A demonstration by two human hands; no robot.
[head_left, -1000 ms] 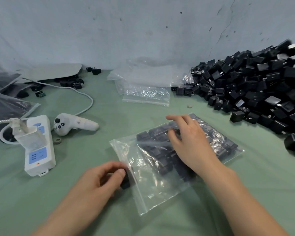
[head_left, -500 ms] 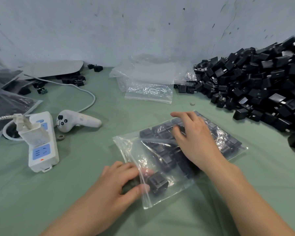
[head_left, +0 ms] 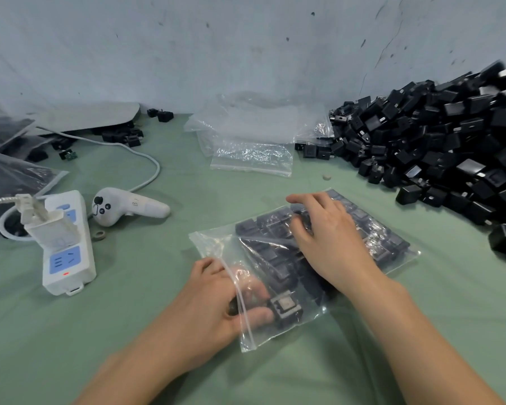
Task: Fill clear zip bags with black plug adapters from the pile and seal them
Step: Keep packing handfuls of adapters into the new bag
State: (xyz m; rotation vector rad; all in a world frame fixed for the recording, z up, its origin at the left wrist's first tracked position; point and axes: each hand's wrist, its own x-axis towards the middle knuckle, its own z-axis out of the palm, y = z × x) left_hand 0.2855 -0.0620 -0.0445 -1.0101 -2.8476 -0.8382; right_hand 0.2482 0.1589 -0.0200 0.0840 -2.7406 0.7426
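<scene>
You have one wide-angle view, worn on your head: it looks forward and down across the green worktop (head_left: 114, 331), close over its near part, with the grey wall (head_left: 216, 54) closing the top and the adapter pile (head_left: 450, 147) at the right edge.

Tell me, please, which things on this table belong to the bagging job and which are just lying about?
For the job: zip bag under the right hand; adapter at the fingertips of the left hand, just inside the bag; adapter pile; spare clear bags.
Lying about: power strip; white controller; white cable; small ring.
</scene>
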